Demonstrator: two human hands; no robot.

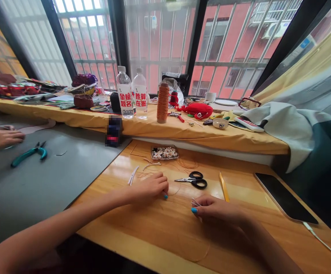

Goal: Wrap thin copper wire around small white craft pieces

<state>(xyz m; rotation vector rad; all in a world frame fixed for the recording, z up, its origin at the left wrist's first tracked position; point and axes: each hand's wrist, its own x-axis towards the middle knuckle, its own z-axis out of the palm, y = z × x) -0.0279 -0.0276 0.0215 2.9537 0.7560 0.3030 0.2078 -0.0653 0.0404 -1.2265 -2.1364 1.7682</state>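
Observation:
My right hand (213,208) pinches a small bunch of thin pale strands (195,202) between thumb and fingers, just above the wooden table. Left of it, my left hand (152,185) is closed, fingers curled down near the tabletop; whatever is in its fingertips is hidden. A fine orange thread (177,191) runs between the hands, and a loop hangs below my right hand. Black-handled scissors (195,180) lie beyond the hands, blades pointing left. Behind my left hand are white strips (133,176) and a clear box of beads (164,153).
A yellow pencil-like stick (224,186) and a charging phone (285,197) lie to the right. On the grey table, another person's hand (3,137) is near teal pliers (29,155). Two water bottles (125,95) and an orange thread spool (162,102) stand on the cloth-covered ledge.

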